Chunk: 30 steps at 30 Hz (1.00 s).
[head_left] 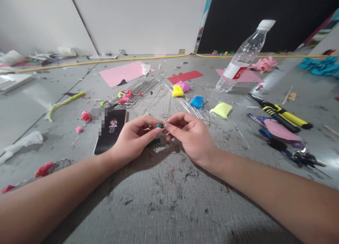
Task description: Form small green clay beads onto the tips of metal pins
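Both hands meet at the middle of the grey table. My left hand (135, 136) pinches a small green lump of clay (159, 125) between thumb and fingertips. My right hand (189, 134) is closed in a pinch against the same lump from the right, with a thin metal wire (166, 124) at its fingertips. More dark green clay (153, 142) lies under my left hand. A black phone (109, 130) lies just left of my left hand. Behind the hands lies a spread of thin wires (148, 88).
Small bags of yellow (177, 91), blue (197, 102) and pale green clay (221, 109) lie behind the hands. A plastic bottle (242, 58) stands at the back right. Black-and-yellow pliers (280, 113) and scissors (286, 145) lie right. Pink paper (123, 72) and red clay flowers (43, 169) sit left.
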Motion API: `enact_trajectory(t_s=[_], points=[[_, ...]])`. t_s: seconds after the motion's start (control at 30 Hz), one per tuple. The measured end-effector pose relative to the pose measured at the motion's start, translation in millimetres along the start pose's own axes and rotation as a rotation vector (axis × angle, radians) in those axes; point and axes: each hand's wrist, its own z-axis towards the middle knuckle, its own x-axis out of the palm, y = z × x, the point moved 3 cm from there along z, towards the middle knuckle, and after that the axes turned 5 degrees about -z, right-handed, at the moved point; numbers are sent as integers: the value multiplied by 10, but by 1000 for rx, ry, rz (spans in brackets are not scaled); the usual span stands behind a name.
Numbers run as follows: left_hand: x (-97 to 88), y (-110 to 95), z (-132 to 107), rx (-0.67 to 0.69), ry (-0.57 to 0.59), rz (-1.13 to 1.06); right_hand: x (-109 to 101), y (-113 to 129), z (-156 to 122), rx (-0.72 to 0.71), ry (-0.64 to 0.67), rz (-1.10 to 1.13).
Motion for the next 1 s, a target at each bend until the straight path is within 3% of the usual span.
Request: enact_trajectory(t_s=[0.17,0.47,1.0], points=[[0,5,-3,-18,-28,-10,7,17,-10,-27,-4,27],[-4,-6,-4,-82,-26,71,-35,2,-5,-150,17,-114],[-28,21,10,-94,-35,68,-33,-38,-7,-94,14,-102]])
